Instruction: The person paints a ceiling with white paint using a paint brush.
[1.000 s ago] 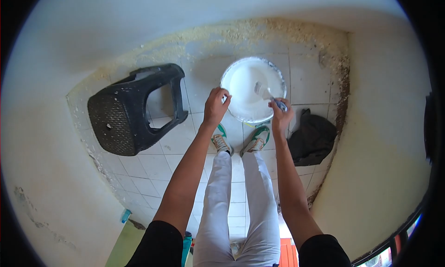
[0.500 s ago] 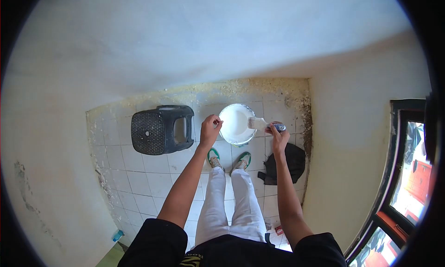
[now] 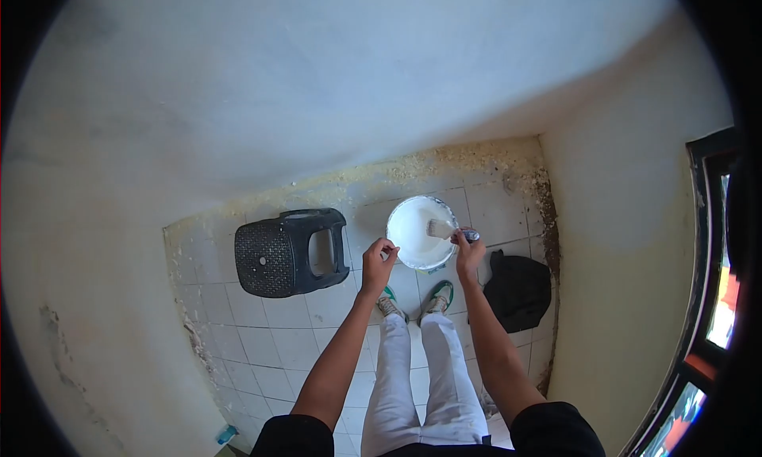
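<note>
A white bucket (image 3: 402, 254) of white paint stands on the tiled floor in front of my feet. My right hand (image 3: 470, 254) holds a paintbrush (image 3: 441, 229) by its handle, with the pale bristles over the bucket's right side. At the bucket's lower left edge is my left hand (image 3: 379, 263), its thumb and fingers pinched together. Whether anything small is between those fingertips is too small to tell.
A black plastic stool (image 3: 291, 253) lies to the left of the bucket. Dark cloth or a bag (image 3: 517, 293) is on the floor at the right. Walls rise ahead and on both sides, with a window (image 3: 722, 274) at the far right.
The brush has moved from the bucket's right rim to further over its inside. The view has shifted, so the bucket, stool and floor appear lower and further right.
</note>
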### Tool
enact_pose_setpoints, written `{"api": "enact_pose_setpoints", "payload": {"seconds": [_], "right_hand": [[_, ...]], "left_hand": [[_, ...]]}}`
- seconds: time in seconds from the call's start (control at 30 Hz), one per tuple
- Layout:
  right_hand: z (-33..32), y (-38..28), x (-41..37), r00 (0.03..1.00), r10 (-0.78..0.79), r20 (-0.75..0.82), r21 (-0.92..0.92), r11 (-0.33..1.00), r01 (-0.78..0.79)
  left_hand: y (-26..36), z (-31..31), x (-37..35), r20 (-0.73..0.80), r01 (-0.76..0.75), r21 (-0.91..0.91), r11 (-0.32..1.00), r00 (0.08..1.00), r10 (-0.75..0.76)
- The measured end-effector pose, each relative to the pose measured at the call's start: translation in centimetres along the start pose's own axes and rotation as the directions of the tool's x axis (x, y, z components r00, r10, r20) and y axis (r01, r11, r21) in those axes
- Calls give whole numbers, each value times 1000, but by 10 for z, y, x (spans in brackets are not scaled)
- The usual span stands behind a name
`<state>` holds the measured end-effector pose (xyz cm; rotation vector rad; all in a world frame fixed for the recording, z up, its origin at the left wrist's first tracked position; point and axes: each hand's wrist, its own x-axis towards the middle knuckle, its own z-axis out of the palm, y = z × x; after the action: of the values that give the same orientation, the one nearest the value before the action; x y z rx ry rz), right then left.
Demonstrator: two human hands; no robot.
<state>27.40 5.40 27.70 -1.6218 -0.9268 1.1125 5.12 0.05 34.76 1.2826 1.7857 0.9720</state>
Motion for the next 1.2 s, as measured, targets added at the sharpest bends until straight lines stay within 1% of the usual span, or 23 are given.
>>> {"api": "enact_pose_setpoints", "payload": {"seconds": [0.07, 0.1, 0.13, 0.2, 0.23, 0.27, 0.33, 0.4, 0.43, 0.5, 0.57, 0.63, 0.73, 0.77, 0.8, 0.83, 0.87, 0.93, 0.97, 1.0, 1.07, 1.13, 1.2], "right_hand": [[-11, -23, -2, 993, 69, -99, 171, 984, -52], [-17, -33, -5, 989, 89, -114, 238, 969, -60], [-25, -48, -10, 991, 71, -113, 246, 968, -41], [-39, -84, -16, 962, 246, -120, 371, 910, -187], [-47, -104, -22, 960, 256, -118, 444, 878, -179], [-52, -125, -26, 960, 257, -107, 519, 838, -166], [-66, -181, -39, 952, 302, -39, 636, 742, -209], [-79, -224, -50, 962, 261, 81, 745, 626, -233], [-84, -245, -53, 970, 224, 92, 749, 627, -216], [-89, -282, -61, 944, 282, 169, 745, 591, -310], [-87, -310, -65, 953, 224, 203, 748, 593, -299], [-83, -331, -66, 953, 166, 254, 751, 587, -302], [-67, -366, -61, 956, 122, 265, 776, 561, -287], [-58, -381, -58, 955, 105, 276, 777, 560, -286], [-50, -395, -57, 961, 60, 269, 771, 584, -252], [-42, -410, -57, 965, 18, 260, 765, 606, -218], [-34, -426, -58, 965, 9, 264, 768, 603, -216], [-15, -461, -59, 971, -85, 225, 728, 677, -109], [-6, -479, -60, 960, -160, 230, 698, 714, -48], [4, -496, -62, 959, -169, 227, 703, 710, -41], [19, -527, -65, 946, -272, 176, 680, 729, 83], [40, -565, -70, 910, -387, 152, 628, 749, 214], [73, -606, -70, 865, -494, 91, 557, 745, 367]], "left_hand": [[17, -7, -2, -16, -3, -29, 1000, 1000, 3], [29, -14, -2, -17, -9, -1, 1000, 1000, 9], [43, -22, -4, -27, -28, -3, 1000, 999, 28], [78, -39, -4, -83, -37, -23, 999, 996, 35], [90, -49, -5, -86, -48, -19, 999, 995, 46], [110, -59, -6, -120, -30, 1, 1000, 992, 30], [134, -76, -6, -169, -93, -51, 994, 982, 83], [175, -96, -9, -216, -144, -67, 987, 968, 126], [195, -105, -12, -223, -143, -85, 986, 967, 121], [228, -121, -18, -245, -145, -129, 981, 963, 110], [251, -133, -21, -281, -185, -153, 971, 950, 136], [266, -143, -26, -308, -208, -163, 964, 940, 151], [281, -154, -18, -350, -260, -132, 956, 915, 200], [281, -158, -12, -330, -259, -180, 949, 925, 189], [280, -163, -6, -306, -255, -227, 940, 935, 180], [292, -175, -8, -247, -195, -329, 924, 962, 115], [297, -185, -5, -254, -204, -327, 923, 959, 122], [305, -206, 6, -256, -205, -413, 887, 961, 103], [305, -217, 15, -260, -216, -411, 886, 959, 114], [303, -228, 23, -260, -230, -425, 875, 958, 125], [307, -247, 35, -260, -255, -430, 866, 954, 151], [319, -277, 49, -247, -287, -360, 888, 947, 206], [327, -314, 67, -245, -322, -333, 886, 937, 249]]}}
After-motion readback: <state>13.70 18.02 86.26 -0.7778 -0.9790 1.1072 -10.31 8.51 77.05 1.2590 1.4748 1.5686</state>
